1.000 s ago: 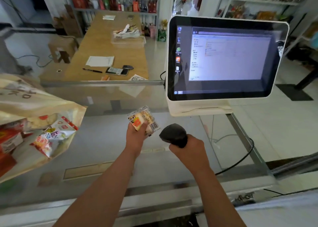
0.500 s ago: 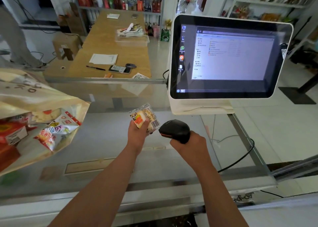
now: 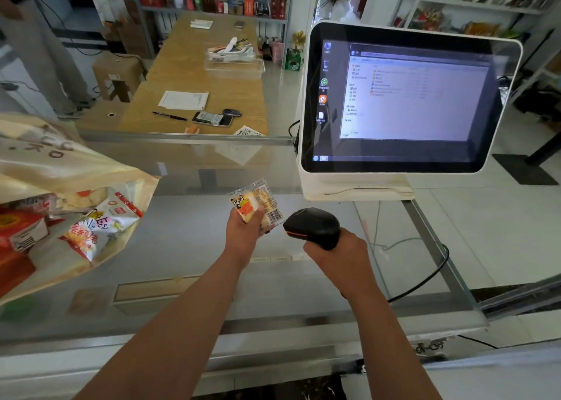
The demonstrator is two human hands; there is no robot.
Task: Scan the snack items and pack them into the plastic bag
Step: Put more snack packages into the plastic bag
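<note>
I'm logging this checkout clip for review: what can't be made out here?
Head view:
- plastic bag: cut off by the left edge.
- monitor text: too small, blurred.
- snack packet: lower part hidden by the left hand.
- scanner handle: hidden by the right hand.

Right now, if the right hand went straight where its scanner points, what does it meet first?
Probably the small clear-wrapped yellow snack packet held in the left hand: the black handheld barcode scanner in the right hand aims left at its barcode end, small gap between. Depth unclear.
</note>
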